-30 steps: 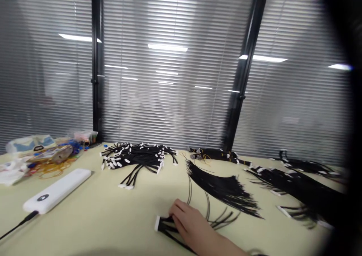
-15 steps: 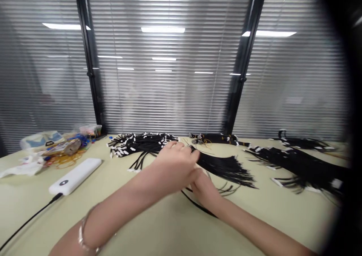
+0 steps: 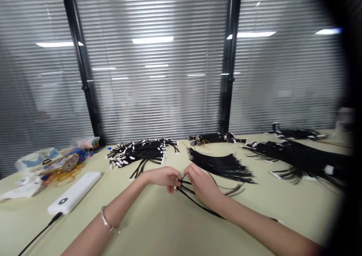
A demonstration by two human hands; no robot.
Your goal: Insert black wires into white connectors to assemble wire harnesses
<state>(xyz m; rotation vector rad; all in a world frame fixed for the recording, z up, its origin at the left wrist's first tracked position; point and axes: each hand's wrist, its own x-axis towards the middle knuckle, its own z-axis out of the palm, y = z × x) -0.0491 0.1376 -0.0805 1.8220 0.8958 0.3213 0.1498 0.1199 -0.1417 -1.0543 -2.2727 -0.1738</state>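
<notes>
My left hand (image 3: 167, 177), with a bracelet on its wrist, is closed on the left end of some black cables (image 3: 198, 203), where a small white connector shows. Beside it my right hand (image 3: 200, 182) pinches the same cables, its fingertips near those of the left. From the hands the cables trail to the right over the pale table (image 3: 158, 225). Behind my right hand lies a fan of loose black strips (image 3: 223, 164). A heap of black cables with white connectors (image 3: 138, 150) lies behind my left hand.
A white power bank (image 3: 75, 193) with a black cord lies at the left. Beyond it are plastic bags (image 3: 36, 159), tissue and yellow bands. More black cable bundles (image 3: 294, 156) lie at the right, and another (image 3: 215, 138) at the back below the blinds.
My left hand has come off from over my right and moved down and left. The two hands are now side by side, with cables visible between them. The view has shifted slightly.
</notes>
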